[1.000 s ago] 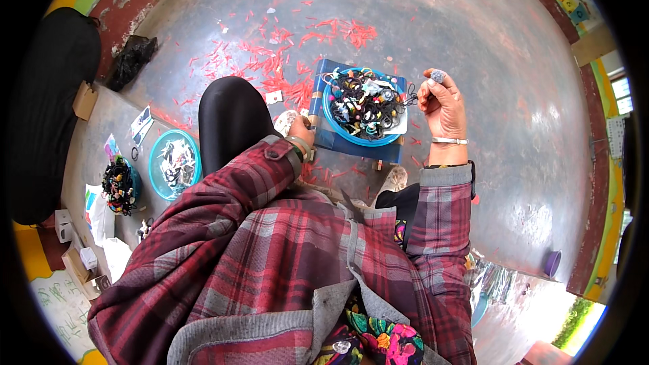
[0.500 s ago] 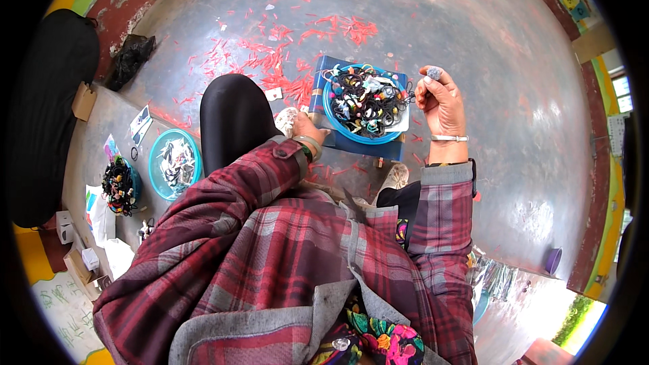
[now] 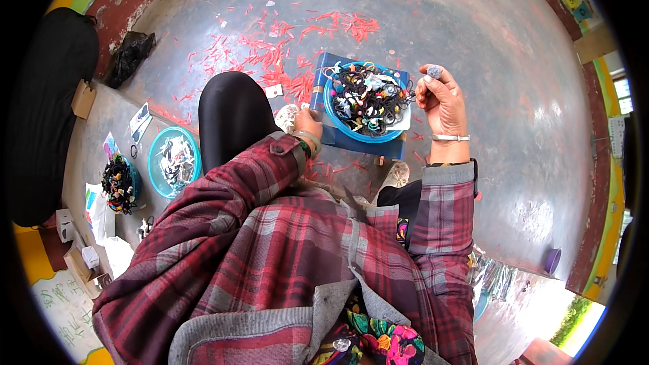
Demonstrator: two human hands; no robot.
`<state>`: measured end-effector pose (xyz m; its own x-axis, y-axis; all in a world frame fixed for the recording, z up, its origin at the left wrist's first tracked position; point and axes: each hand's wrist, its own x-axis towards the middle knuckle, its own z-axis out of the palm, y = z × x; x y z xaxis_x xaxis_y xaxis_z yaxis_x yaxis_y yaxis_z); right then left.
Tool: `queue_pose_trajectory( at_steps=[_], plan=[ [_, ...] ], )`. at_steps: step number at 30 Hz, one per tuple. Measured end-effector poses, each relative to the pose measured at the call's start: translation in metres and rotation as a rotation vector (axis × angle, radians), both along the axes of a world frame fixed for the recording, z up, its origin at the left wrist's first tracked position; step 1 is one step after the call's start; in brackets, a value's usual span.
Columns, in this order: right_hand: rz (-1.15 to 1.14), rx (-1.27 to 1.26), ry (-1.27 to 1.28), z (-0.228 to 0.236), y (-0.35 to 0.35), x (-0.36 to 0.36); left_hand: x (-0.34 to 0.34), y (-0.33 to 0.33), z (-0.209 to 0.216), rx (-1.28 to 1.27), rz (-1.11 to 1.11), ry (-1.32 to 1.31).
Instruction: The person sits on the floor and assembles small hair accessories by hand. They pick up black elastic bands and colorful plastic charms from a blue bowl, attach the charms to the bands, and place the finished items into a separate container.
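Observation:
A bright blue round basin [image 3: 376, 138] sits on a dark blue box [image 3: 331, 67], heaped with black hair ties [image 3: 368, 98] that carry small coloured charms. Just right of the basin, my right hand [image 3: 444, 108] is raised, its fingers curled in towards the thumb. A small grey fuzzy piece [image 3: 435, 71] shows at its fingertips; whether it is held or wrapped round a finger I cannot tell. Beside the box's left edge is my left hand [image 3: 309, 125], back upward, its fingers bent and partly hidden. What it grips, if anything, does not show.
Red scraps [image 3: 270, 54] litter the floor beyond my knee [image 3: 233, 118]. To the left stand a turquoise basin [image 3: 197, 162] of pale pieces and a container of dark hair ties [image 3: 118, 186]. A black bag [image 3: 130, 57] lies by the wall, and a purple container [image 3: 554, 261] at far right.
My left hand has drawn slightly left and up, away from the box, its fingers more bunched. The right hand stays nearly still beside the basin.

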<state>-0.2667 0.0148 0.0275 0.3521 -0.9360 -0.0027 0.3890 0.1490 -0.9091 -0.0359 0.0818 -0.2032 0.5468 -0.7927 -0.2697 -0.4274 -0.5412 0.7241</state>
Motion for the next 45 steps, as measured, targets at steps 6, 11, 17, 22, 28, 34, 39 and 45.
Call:
queue_pose_trajectory(
  at_steps=[6,11,17,22,28,34,39,45],
  plan=[
    [0.007,0.004,0.012,-0.001,0.000,0.002,0.012,-0.002,-0.029,-0.069,-0.034,-0.068],
    [-0.019,0.012,-0.001,-0.001,0.001,0.006,0.025,-0.015,0.019,-0.104,0.353,0.102],
    [0.027,0.061,0.096,-0.005,0.003,0.006,0.045,-0.032,0.117,-0.476,0.248,0.572],
    [0.011,-0.029,0.291,0.003,0.007,0.020,0.029,-0.032,0.188,-0.408,-0.198,0.958],
    [-0.105,-0.174,0.388,0.023,0.004,0.014,0.002,-0.049,0.229,-0.205,-0.710,0.921],
    [0.023,-0.204,0.510,0.014,-0.004,-0.001,-0.010,-0.056,0.222,-0.177,-0.881,0.862],
    [0.045,-0.055,0.573,0.016,-0.006,0.006,-0.008,-0.065,0.218,-0.078,-0.814,0.808],
    [0.112,-0.016,0.619,0.012,-0.003,0.016,-0.010,-0.063,0.220,-0.093,-0.882,0.632]
  ],
)
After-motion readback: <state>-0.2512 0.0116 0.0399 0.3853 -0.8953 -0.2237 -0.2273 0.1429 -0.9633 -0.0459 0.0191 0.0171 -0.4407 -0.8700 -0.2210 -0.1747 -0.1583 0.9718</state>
